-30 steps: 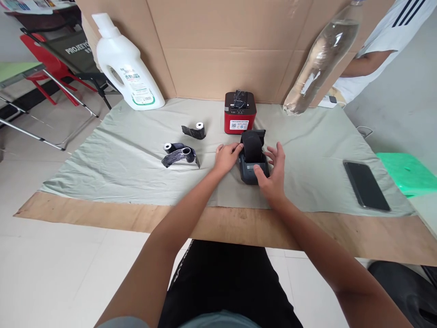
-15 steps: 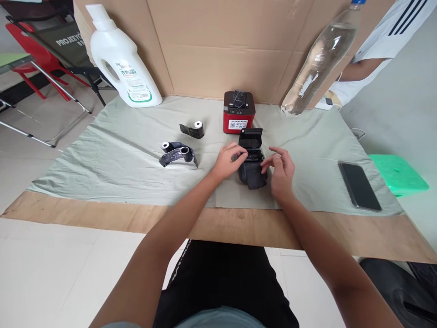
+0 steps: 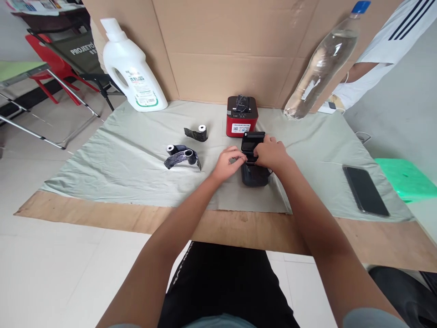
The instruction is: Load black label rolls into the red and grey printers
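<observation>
A small black portable printer [image 3: 255, 176] lies on the cloth with its lid [image 3: 253, 139] standing open at the far side. My left hand [image 3: 228, 164] is at its left edge, thumb and fingers brought together by the opening. From the right, my right hand [image 3: 273, 152] curls over the lid and opening, some fingertips beyond the lid's right edge and others inside. My hands hide part of the compartment, so its contents cannot be made out. Behind it stands a red and black box-shaped printer [image 3: 241, 122] with dark crumpled film on top.
Left on the cloth [image 3: 136, 155] lie a dark paper roll [image 3: 202, 132] and two joined rolls [image 3: 182, 156] with a loose strip. A white detergent jug [image 3: 133, 73] and clear bottle [image 3: 321, 68] lean against the cardboard [image 3: 232, 27]. A phone [image 3: 365, 190] lies right. A person's sleeve shows behind.
My right hand has moved from the printer's right side up over its opening and lid. The dark strip hanging over the printer's front no longer shows there. My left hand stays at the left edge.
</observation>
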`<state>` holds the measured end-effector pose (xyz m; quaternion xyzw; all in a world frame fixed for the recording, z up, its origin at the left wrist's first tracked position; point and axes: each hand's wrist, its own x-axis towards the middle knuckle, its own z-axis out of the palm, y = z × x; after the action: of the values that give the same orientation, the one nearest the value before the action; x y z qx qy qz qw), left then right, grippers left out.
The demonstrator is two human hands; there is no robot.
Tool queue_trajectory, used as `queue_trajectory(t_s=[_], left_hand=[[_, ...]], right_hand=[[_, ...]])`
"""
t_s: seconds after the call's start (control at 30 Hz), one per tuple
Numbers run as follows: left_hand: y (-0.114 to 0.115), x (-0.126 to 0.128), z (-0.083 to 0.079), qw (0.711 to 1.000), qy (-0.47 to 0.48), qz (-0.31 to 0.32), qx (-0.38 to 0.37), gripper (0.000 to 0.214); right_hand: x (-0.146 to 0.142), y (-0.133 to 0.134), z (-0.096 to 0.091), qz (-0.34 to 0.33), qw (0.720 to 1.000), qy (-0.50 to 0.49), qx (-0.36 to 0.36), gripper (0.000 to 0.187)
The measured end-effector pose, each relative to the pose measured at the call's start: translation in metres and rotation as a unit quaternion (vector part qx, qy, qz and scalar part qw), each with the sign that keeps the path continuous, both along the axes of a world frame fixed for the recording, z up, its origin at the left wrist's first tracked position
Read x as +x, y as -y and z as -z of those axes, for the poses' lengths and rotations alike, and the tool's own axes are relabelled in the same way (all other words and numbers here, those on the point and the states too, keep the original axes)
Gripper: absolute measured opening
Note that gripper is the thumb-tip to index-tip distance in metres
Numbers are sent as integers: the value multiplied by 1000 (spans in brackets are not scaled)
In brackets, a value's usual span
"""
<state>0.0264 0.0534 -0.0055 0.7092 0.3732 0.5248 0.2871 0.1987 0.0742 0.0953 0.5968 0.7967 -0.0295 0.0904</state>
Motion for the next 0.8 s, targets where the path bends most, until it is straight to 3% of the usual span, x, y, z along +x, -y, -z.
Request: queue_trajectory(t_s=[0.1, 0.23, 0.33, 0.47, 0.6, 0.8], left_hand=[[-2, 0, 1, 998, 51, -27, -11, 21], [-1, 1, 0, 991, 107, -65, -44, 29], [2, 1, -3, 987, 141, -38, -63, 47], [7, -2, -6, 987, 140, -6, -82, 57], [6, -6, -6, 984, 157, -23, -77, 53], [2, -8, -6, 977, 187, 3, -105, 55]], right_hand=[[8, 5, -6, -32, 999, -6, 12, 25], [30, 14, -29, -73, 990, -118, 27, 19], [32, 22, -39, -90, 975, -202, 32, 20], [21, 22, -31, -141, 942, -303, -14, 21], [10, 10, -16, -108, 903, -408, -81, 20], [4, 3, -2, -105, 833, -535, -97, 19]])
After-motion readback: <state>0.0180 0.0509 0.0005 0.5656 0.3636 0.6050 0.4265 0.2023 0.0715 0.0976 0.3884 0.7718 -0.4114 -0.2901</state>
